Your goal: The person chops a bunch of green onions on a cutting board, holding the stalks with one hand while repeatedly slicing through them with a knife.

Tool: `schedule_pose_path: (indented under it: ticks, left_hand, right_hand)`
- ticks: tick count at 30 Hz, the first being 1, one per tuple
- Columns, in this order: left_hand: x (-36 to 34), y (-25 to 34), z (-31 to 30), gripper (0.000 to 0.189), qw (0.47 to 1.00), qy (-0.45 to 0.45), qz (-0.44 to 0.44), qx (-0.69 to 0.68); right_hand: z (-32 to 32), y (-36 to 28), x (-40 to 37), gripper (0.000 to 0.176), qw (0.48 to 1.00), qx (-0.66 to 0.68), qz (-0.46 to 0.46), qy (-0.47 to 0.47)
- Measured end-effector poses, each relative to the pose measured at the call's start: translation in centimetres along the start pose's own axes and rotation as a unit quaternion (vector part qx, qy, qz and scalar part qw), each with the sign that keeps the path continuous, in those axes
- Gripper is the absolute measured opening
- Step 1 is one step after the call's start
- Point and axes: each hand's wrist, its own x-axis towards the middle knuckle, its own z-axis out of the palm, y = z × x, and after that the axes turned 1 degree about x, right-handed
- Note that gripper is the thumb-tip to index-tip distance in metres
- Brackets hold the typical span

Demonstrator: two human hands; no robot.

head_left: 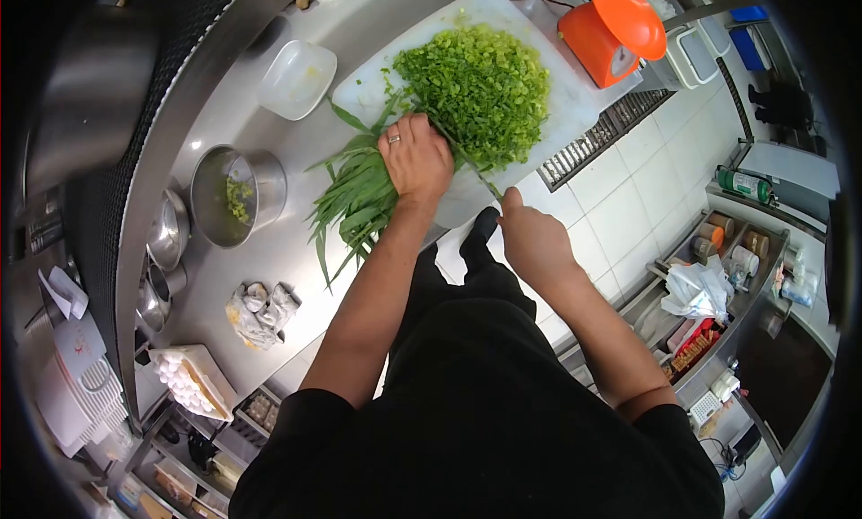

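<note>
Steel counter (296,250): ran beneath the cutting board and out past its near-left corner, crowded with kitchenware.
Cutting board (575,97): white, lay slantwise on the counter, with its near corner overhanging the tiled floor.
Chopped greens (485,83): heaped over the middle of the board, a broad, fine-cut mound reaching almost to its far edge.
Leaf bundle (359,200): long flat green leaves, lay across the board's near-left edge, cut ends on the board beside the heap, tips fanned out over the counter.
Steel pot (235,196): stood on the counter left of the board, well apart from it, a few green bits inside.
Orange scale (611,30): sat just off the board's far-right corner.
Plastic tub (296,77): clear and shallow, rested close to the board's far-left edge.
Left hand (415,155): ringed, pressed palm-down on the bundle at the board's near edge, fingers curled over the leaves and gripping them.
Right hand (530,236): hung just off the board's near corner, closed in a fist, apparently around a handle.
Knife (471,160): seen only as a thin edge-on line, so probably a blade, slanted from the right fist across the board's near part to the cut ends.
</note>
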Motion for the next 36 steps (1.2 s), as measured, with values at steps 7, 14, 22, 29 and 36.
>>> schedule_pose_path:
  ticks: [7, 14, 22, 29, 36]
  left_hand:
    - [0.0, 0.1, -0.3, 0.021, 1.000, -0.013, -0.014, -0.010]
    - [-0.3, 0.2, -0.5, 0.021, 1.000, 0.013, -0.007, -0.024]
    - [-0.5, -0.3, 0.2, 0.023, 0.999, 0.031, -0.010, -0.033]
    - [-0.5, -0.3, 0.3, 0.022, 0.999, 0.022, 0.001, -0.028]
    - [-0.2, -0.2, 0.1, 0.020, 1.000, -0.007, -0.010, -0.009]
  right_hand:
    - [3.8, -0.2, 8.4, 0.023, 0.998, 0.042, -0.019, 0.034]
    - [-1.8, -0.9, 5.4, 0.026, 1.000, 0.029, -0.009, 0.006]
    - [-2.3, -1.0, -0.8, 0.024, 1.000, -0.001, -0.017, 0.001]
    - [-0.2, -0.4, -0.9, 0.025, 1.000, 0.021, -0.003, -0.006]
    - [4.5, -1.0, 8.8, 0.021, 0.998, 0.063, -0.020, 0.025]
